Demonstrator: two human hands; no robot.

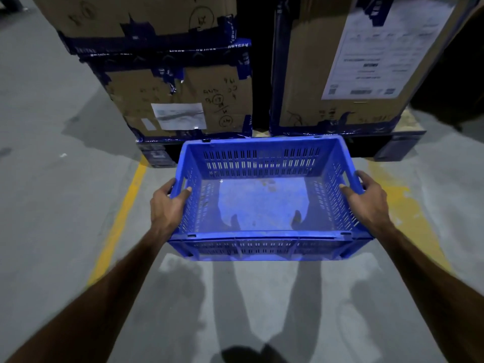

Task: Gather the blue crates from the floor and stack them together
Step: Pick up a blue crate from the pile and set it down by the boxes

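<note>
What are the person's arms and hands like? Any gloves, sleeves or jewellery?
Both are bare. The left hand and right hand wear no gloves, and no rings, watch or bands show. Both forearms are uncovered right down to the picture's edge, so no sleeve is in view.

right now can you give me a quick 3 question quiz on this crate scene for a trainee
1. True or false: the blue crate has goods inside.
2. Which hands grip the crate? A) left only B) right only C) both
3. What stands directly beyond the crate?

Key:
1. False; it is empty.
2. C; the left hand and right hand grip opposite short walls, thumbs inside.
3. Taped cardboard boxes, apparently on a dark pallet.
</note>
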